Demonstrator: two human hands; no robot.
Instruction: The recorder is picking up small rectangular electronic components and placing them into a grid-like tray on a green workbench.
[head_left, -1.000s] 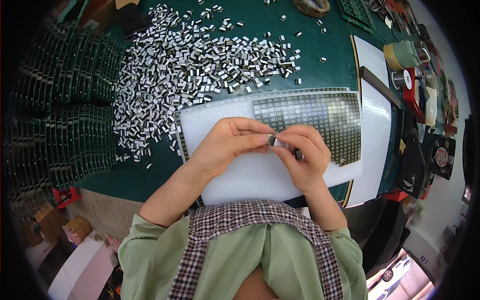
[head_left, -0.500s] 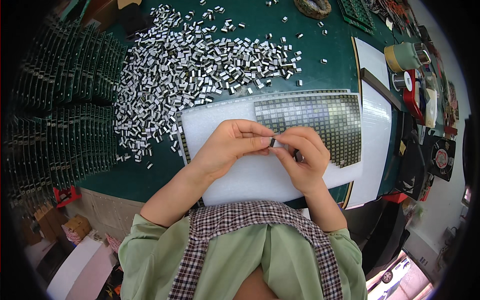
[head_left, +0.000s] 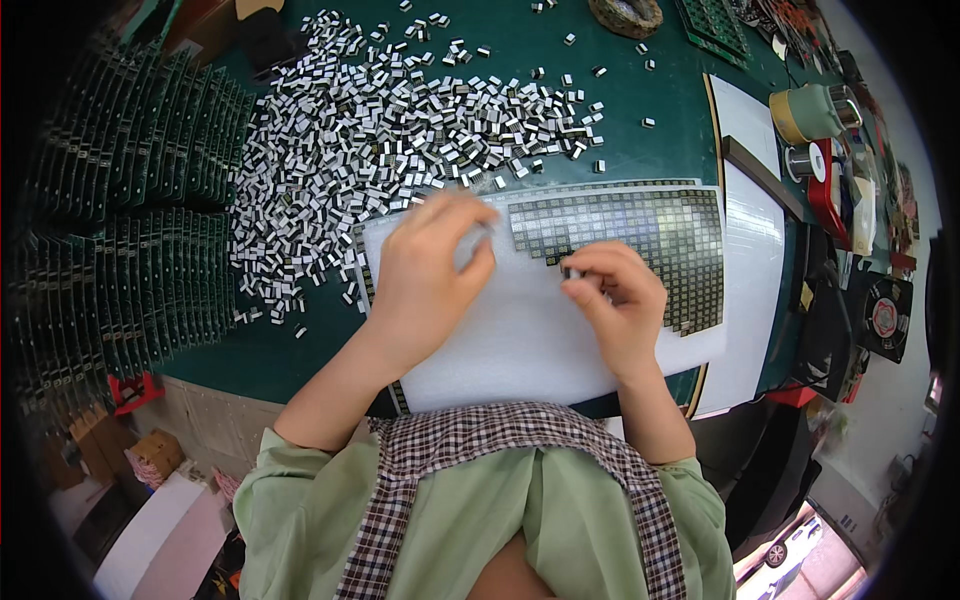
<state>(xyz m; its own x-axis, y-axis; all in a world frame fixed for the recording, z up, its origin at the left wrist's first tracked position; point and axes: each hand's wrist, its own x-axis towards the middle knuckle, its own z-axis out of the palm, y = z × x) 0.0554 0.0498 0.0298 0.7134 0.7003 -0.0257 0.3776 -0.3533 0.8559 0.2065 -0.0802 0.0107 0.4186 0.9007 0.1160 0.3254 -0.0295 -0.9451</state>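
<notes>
My right hand [head_left: 622, 300] is closed, pinching a small black-and-white block-shaped component [head_left: 571, 273] between thumb and fingertips over the white foam sheet [head_left: 510, 345]. Motion blurs my left hand [head_left: 435, 260], raised above the sheet's left part. Its thumb and index finger are apart, and no part shows between them. On the sheet's right side, many small dark square-faced components [head_left: 640, 225] lie in close rows, their lower left edge stepped. Beyond my left hand spreads a large loose heap of the black-and-white components [head_left: 400, 130].
Green circuit boards [head_left: 130, 200] stand in dense rows at the left. Right of the foam are a white board [head_left: 750, 250], a dark bar [head_left: 760, 178], a solder spool [head_left: 803, 162] and a small fan [head_left: 884, 317]. A tape roll [head_left: 626, 15] lies at the far edge.
My hands have parted. The left has let go of the component and moved up and left toward the heap; the right keeps the component, shifted slightly right.
</notes>
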